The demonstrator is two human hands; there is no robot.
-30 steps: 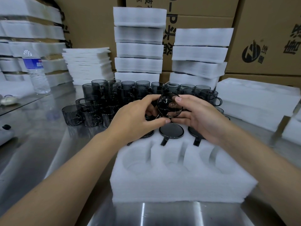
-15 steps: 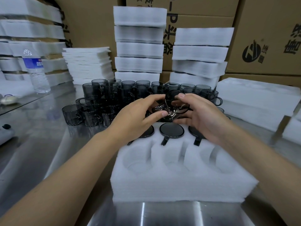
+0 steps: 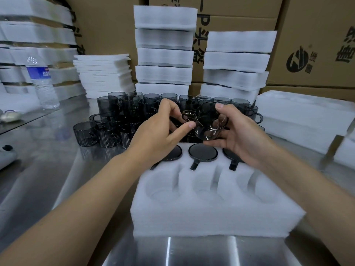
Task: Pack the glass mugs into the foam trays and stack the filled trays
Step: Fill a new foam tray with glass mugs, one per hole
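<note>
On steel bench (image 3: 57, 169), cartons (image 3: 317, 25) behind. Grips one glass mug (image 3: 209, 121) w/ right hand (image 3: 238, 137), fingers curled round body; pinches handle w/ left hand (image 3: 157, 133). Hovers above foam tray (image 3: 192, 217), beyond empty near pockets. Likely risk: slipping off smooth glass, knocking loose mugs (image 3: 115, 120) beyond knuckles.

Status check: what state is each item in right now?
Smoked grey glass mug: held in the air, tilted.
Left hand: pinches the mug's handle.
Right hand: grips the mug's body.
White foam tray: far three pockets filled, near three empty.
Loose grey mugs: standing on the steel table.
Clear plastic water bottle: upright.
</note>
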